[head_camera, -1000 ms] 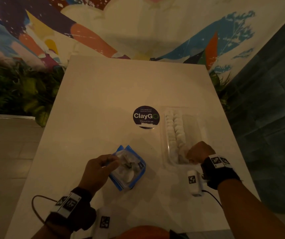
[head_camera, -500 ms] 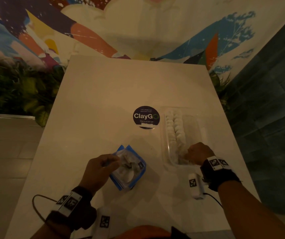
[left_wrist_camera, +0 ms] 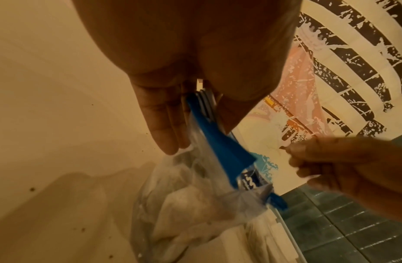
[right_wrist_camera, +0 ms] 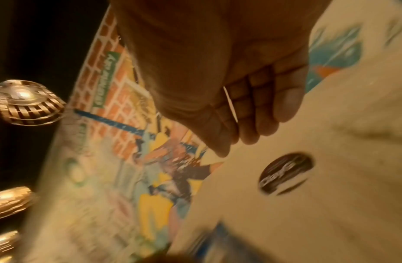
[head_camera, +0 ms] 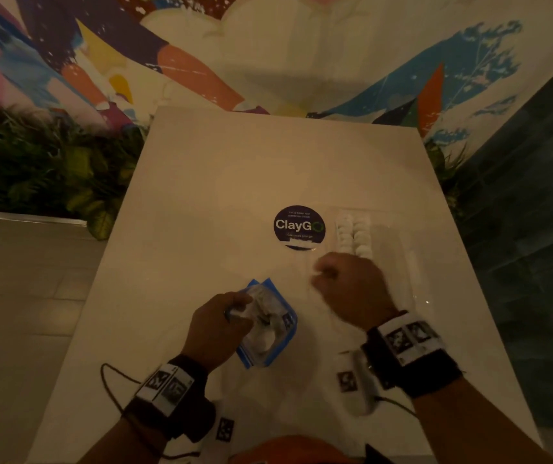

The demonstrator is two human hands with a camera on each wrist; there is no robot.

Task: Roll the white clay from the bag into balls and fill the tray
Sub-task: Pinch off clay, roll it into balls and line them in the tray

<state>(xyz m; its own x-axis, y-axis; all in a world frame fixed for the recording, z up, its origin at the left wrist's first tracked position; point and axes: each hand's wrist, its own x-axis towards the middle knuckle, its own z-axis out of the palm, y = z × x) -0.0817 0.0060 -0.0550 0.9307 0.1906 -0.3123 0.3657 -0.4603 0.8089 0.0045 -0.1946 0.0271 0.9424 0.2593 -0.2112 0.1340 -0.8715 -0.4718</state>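
Near the front edge of the pale rectangular table (head_camera: 201, 195), left hand (head_camera: 216, 329) pinching the blue zip strip of the clear plastic bag (head_camera: 270, 324) between thumb and fingers (left_wrist_camera: 164, 124). Bag lying a little left of the table's middle line, long axis running from front edge toward back edge, blue mouth pointing away toward the back, lumps of white clay (left_wrist_camera: 184, 204) bunched inside. Just right of the bag and slightly farther back, right hand (head_camera: 348, 289) raised over the near end of the clear plastic tray (head_camera: 399, 249), fingers loosely curled, blurred; cannot tell whether anything is held. Tray toward the right edge, long axis front to back, two rows of white clay balls (head_camera: 353, 234) along its left side. Left of the tray, round dark ClayGo sticker (head_camera: 299, 227). Beyond, bare tabletop reaching to the back edge.
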